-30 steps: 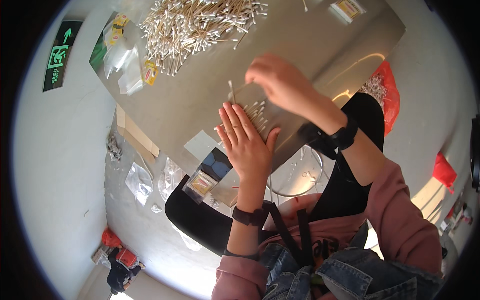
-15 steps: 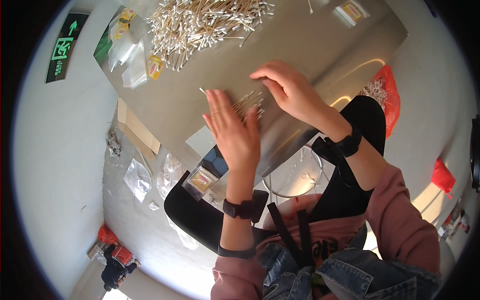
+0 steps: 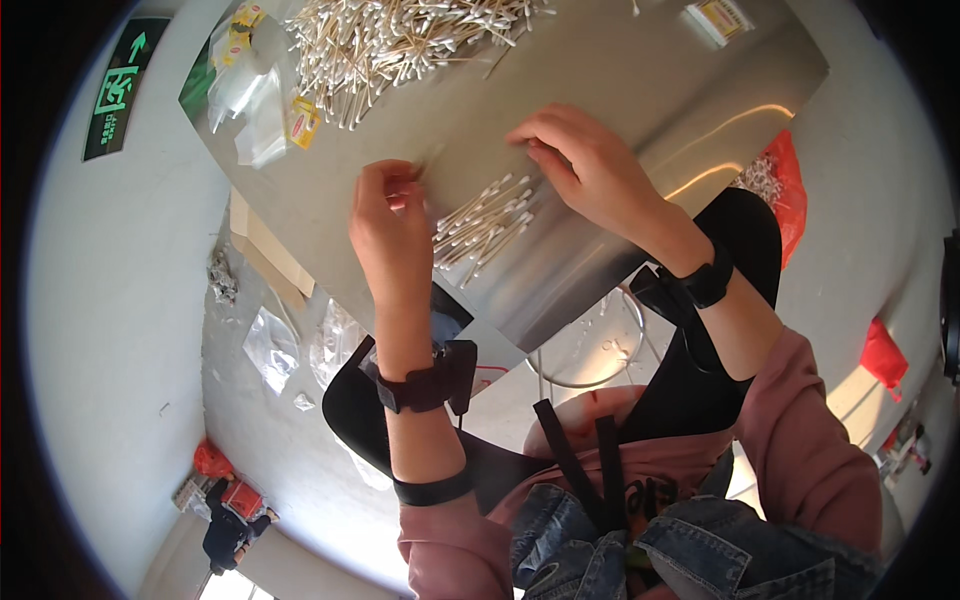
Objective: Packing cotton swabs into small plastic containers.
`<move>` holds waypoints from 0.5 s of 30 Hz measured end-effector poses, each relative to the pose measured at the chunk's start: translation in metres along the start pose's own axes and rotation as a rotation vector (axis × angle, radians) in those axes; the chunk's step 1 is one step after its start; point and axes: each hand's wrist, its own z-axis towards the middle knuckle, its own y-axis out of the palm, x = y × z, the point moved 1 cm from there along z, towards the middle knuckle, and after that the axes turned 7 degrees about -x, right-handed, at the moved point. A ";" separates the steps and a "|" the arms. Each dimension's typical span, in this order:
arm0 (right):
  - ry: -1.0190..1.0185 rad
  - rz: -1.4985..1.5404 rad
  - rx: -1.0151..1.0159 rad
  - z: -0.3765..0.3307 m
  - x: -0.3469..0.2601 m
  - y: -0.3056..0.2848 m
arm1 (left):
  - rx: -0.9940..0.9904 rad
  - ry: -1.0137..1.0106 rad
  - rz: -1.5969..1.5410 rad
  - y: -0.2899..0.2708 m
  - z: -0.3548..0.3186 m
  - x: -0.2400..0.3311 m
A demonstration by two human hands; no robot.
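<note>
A small spread of cotton swabs (image 3: pixel 485 225) lies on the shiny metal tabletop (image 3: pixel 640 90), between my two hands. At the left of it is my left hand (image 3: pixel 388 215), raised with its fingers curled. A thin blurred streak at its fingertips looks like a single cotton swab. My right hand (image 3: pixel 595 165) hovers just beyond the swabs' right end, loosely bent, with thumb and forefinger a little apart and nothing visible between them. Farther back sits a large heap of cotton swabs (image 3: pixel 390 50).
Clear plastic bags (image 3: pixel 265 120) with yellow labels (image 3: pixel 303 122) lie at the table's left edge. A small packet (image 3: pixel 720 20) rests at the far right. Beside the table's right edge hangs a red bag (image 3: pixel 788 195) holding swabs. A person (image 3: pixel 228 530) is at the lower left.
My left hand has moved left and off the swabs, curling its fingers and uncovering them. The stray swab beside its fingers no longer lies there. My right hand has barely shifted.
</note>
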 end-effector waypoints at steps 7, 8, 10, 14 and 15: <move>0.007 0.090 0.055 -0.005 0.003 0.000 | 0.130 0.034 0.019 0.004 -0.050 0.019; 0.008 0.087 0.056 -0.006 0.003 0.000 | 0.076 0.111 0.213 0.015 -0.059 0.026; -0.023 0.066 0.062 -0.006 0.000 0.003 | -0.130 0.155 0.554 0.039 -0.075 0.039; -0.027 0.095 0.093 -0.009 -0.005 0.008 | -0.107 0.156 0.684 0.065 -0.063 0.028; -0.014 0.128 0.081 -0.008 -0.006 0.009 | -0.108 0.148 0.686 0.062 -0.050 0.025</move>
